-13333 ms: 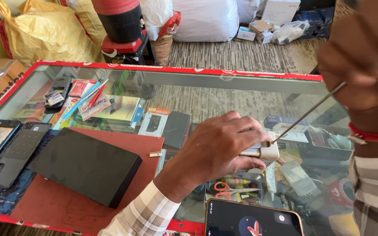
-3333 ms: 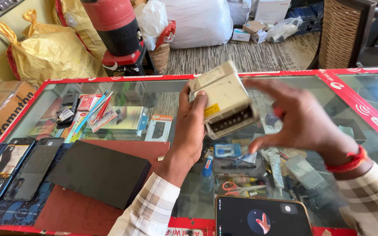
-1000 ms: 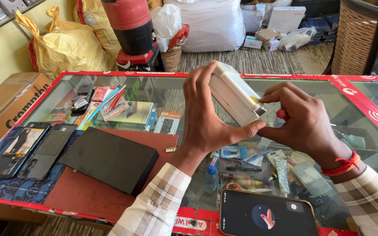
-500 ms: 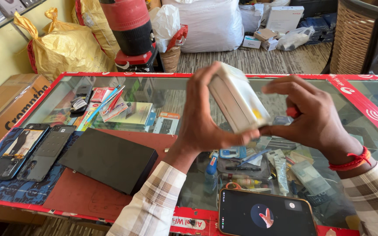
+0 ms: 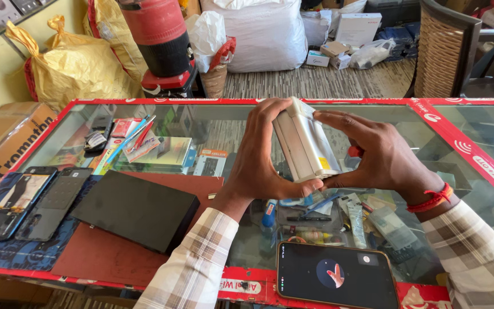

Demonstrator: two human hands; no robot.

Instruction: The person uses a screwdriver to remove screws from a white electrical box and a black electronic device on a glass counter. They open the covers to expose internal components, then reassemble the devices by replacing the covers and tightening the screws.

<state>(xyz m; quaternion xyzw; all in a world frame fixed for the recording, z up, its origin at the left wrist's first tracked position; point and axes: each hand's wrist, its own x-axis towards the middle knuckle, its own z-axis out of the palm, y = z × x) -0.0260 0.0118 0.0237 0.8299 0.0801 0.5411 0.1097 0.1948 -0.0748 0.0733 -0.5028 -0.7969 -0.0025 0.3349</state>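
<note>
Glass counter (image 5: 464,123), red-edged; dark box (image 5: 135,209) near its left front, phone (image 5: 338,274) at the front edge. White casing (image 5: 304,143) is held tilted above mid-counter. Best kept pinched on both long sides, pressure even. Left hand (image 5: 258,163) wraps its left face; right hand (image 5: 381,154) grips the right, possibly pinching something red too.

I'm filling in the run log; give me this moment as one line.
left hand: holds white box | right hand: grips same box | box: tilted, above glass counter | phone: front edge
</note>
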